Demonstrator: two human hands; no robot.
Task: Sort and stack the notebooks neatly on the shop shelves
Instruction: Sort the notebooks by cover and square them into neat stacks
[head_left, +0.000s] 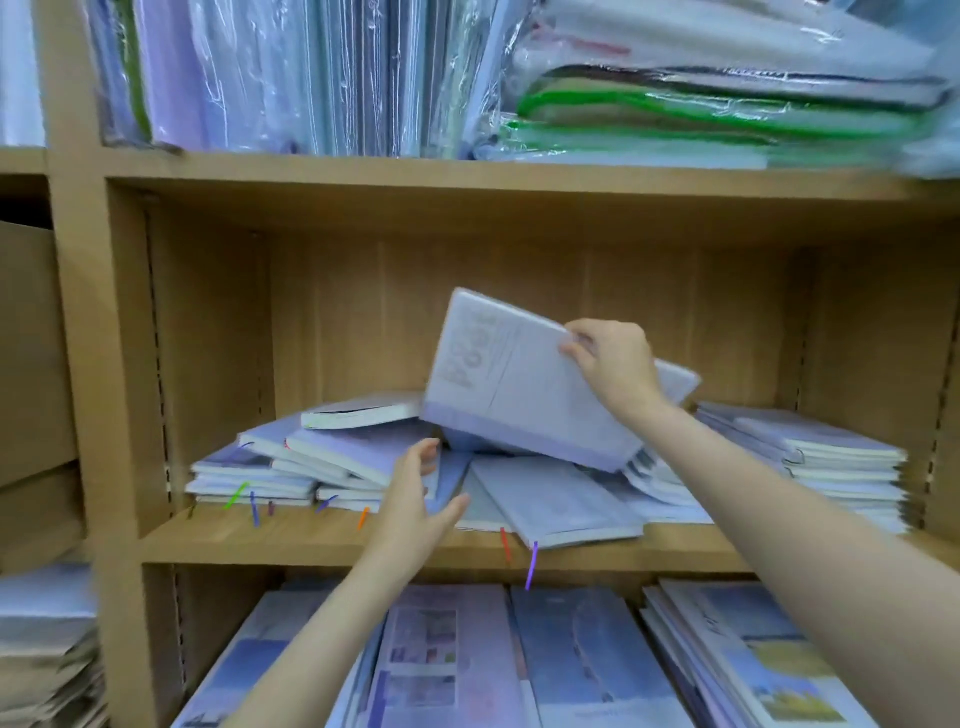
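Note:
My right hand (613, 364) grips a pale lilac notebook (509, 384) by its upper right edge and holds it tilted above the middle shelf (291, 538). Under it lies a loose heap of similar notebooks (556, 499), some with coloured ribbon markers hanging over the shelf edge. A messy pile of notebooks (291, 462) sits at the left and a straighter stack (831, 467) at the right. My left hand (415, 504) is open, fingers spread, in front of the heap, touching or nearly touching a notebook's edge.
The shelf above holds plastic-wrapped folders (311, 78) standing upright and flat green-edged packs (727, 104). The shelf below carries flat printed books (587, 665). A cardboard box (26, 338) fills the left bay, with paper stacks (41, 649) under it.

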